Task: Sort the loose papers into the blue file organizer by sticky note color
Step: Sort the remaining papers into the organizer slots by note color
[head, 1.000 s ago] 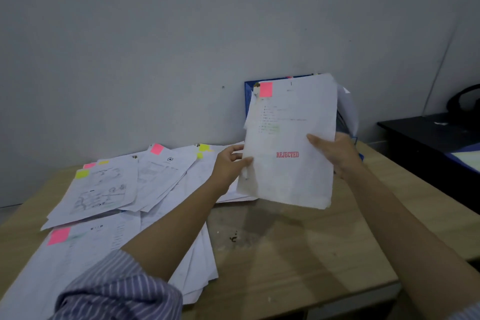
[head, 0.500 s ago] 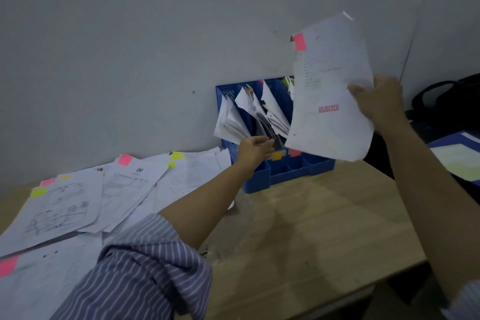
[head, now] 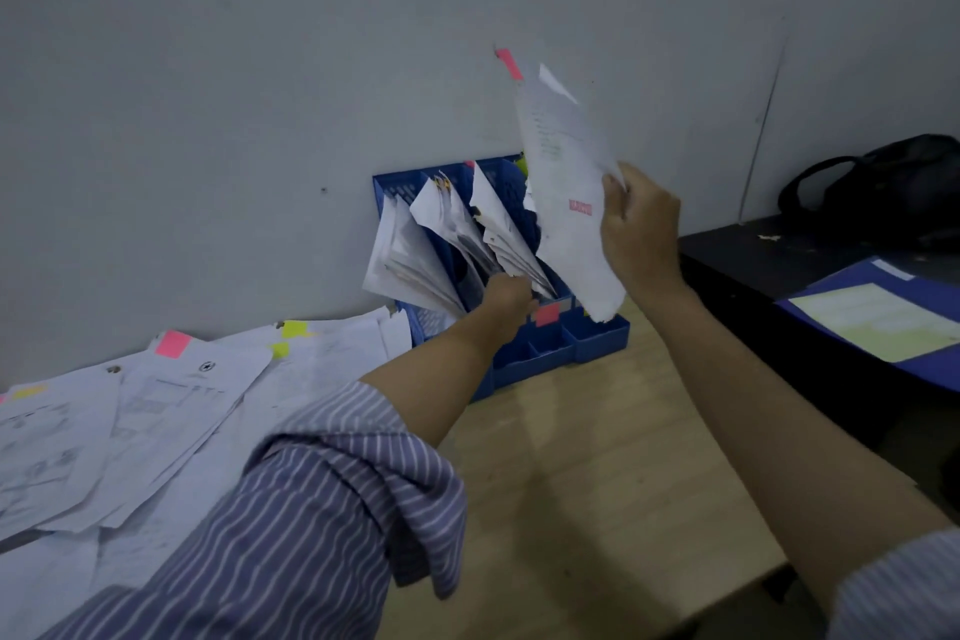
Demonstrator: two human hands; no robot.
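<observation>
My right hand (head: 641, 229) grips a white sheet (head: 566, 182) with a pink sticky note (head: 509, 63) at its top corner and a red stamp. The sheet hangs edge-on above the right side of the blue file organizer (head: 550, 359), which stands against the wall. My left hand (head: 506, 296) reaches into the organizer and presses against the filed papers (head: 441, 244) in its slots. A pink label (head: 546, 314) sits on the organizer's front. Loose papers (head: 171, 411) with pink and yellow notes lie spread on the left of the wooden table (head: 587, 473).
A black side table (head: 810, 270) stands to the right with a dark bag (head: 883, 192) and a blue folder (head: 883, 317) holding a pale sheet. The grey wall (head: 260, 94) is right behind the organizer.
My right hand has turned the pink-noted sheet edge-on and brought it closer over the organizer. My left hand has moved deeper into the filed papers.
</observation>
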